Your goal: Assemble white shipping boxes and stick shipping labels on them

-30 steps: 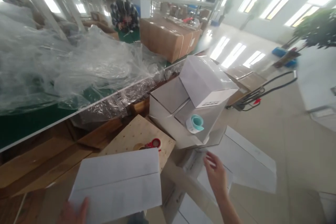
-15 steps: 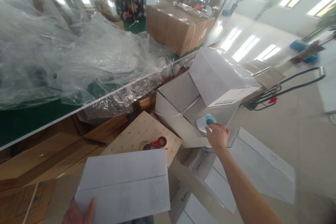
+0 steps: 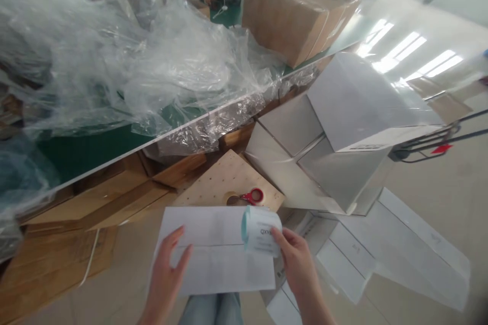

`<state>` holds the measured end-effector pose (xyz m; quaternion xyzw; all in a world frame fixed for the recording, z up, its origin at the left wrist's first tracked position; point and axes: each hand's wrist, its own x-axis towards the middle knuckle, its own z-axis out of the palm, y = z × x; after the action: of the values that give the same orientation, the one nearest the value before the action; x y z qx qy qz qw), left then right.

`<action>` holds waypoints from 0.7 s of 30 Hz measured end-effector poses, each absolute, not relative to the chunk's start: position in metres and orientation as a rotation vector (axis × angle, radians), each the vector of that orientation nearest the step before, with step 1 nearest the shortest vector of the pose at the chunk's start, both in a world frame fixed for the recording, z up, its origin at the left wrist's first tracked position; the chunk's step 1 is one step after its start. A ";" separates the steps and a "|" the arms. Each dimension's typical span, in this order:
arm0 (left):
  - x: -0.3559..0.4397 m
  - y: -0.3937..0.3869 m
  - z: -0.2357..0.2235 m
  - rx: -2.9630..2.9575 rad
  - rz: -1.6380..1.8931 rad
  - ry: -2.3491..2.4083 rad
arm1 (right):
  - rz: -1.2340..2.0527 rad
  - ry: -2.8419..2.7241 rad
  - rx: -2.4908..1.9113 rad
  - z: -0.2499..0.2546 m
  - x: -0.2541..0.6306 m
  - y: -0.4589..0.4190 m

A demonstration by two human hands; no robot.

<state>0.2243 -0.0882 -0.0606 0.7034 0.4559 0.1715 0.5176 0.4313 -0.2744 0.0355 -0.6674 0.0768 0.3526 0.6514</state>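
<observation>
Since the earlier frame, the label roll (image 3: 263,233) has left the top of the large carton (image 3: 335,170) and come over to the white box (image 3: 213,271), carried by the right hand (image 3: 299,256); the left hand (image 3: 170,259) has moved further onto that box from its near left corner. The right thumb and fingers grasp the roll by its right end, which leaves the printed outer face uncovered and the teal inner side showing at the left; the roll is over the box's right part, though whether it touches the lid cannot be told. The left thumb and forefinger are spread and grip nothing, over the left part of the lid; contact there is unclear, but the pose would suit steadying the box. The box lies flat, seam upward, above the person's legs (image 3: 211,310), probably for easy reach; what bears it is hidden. Just beyond its far edge, the red tape dispenser (image 3: 254,196) and a tan tape roll (image 3: 231,198) rest on the wooden board (image 3: 213,180), seemingly kept handy.
</observation>
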 end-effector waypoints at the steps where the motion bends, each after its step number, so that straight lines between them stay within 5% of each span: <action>1: 0.236 -0.090 -0.047 1.583 0.333 0.930 | 0.835 0.197 -1.487 0.032 0.418 -0.264; 10: 0.265 -0.058 -0.004 1.579 0.355 0.654 | 0.910 -0.093 -1.686 0.032 0.366 -0.206; 15: 0.262 -0.036 0.013 1.544 0.026 0.484 | 0.829 -0.165 -1.822 0.023 0.355 -0.198; 21: 0.236 -0.039 -0.025 1.390 -0.034 0.730 | 0.804 0.189 -1.658 0.000 0.335 -0.224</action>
<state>0.2356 -0.0388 -0.0249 0.6259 0.3286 -0.0153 0.7072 0.3354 -0.2240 0.0002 -0.7155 0.0818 0.3468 0.6009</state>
